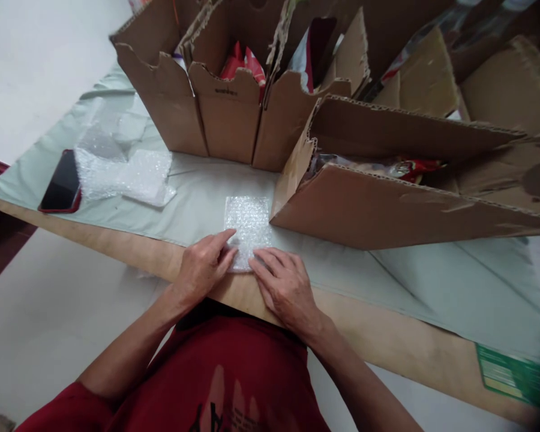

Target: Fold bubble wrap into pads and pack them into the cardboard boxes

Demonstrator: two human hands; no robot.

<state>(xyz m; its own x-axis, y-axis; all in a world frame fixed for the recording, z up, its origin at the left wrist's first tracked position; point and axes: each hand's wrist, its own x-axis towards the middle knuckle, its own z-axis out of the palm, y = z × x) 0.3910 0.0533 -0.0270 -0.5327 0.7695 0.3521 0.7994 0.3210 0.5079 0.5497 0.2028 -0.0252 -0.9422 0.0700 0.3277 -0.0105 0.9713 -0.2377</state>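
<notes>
A small square of bubble wrap (248, 225) lies on the pale green sheet (198, 204) near the table's front edge. My left hand (202, 267) rests at its lower left corner, fingers stretched out and pressing on it. My right hand (282, 283) lies flat at its lower right corner, fingertips touching the wrap. Both hands hold nothing; they press the piece down.
A pile of bubble wrap (126, 171) and a dark phone in a red case (62, 183) lie at the left. Several open cardboard boxes (229, 114) with red packets stand behind, and a large one (387, 204) at the right. A green label (513, 375) sits at the front right.
</notes>
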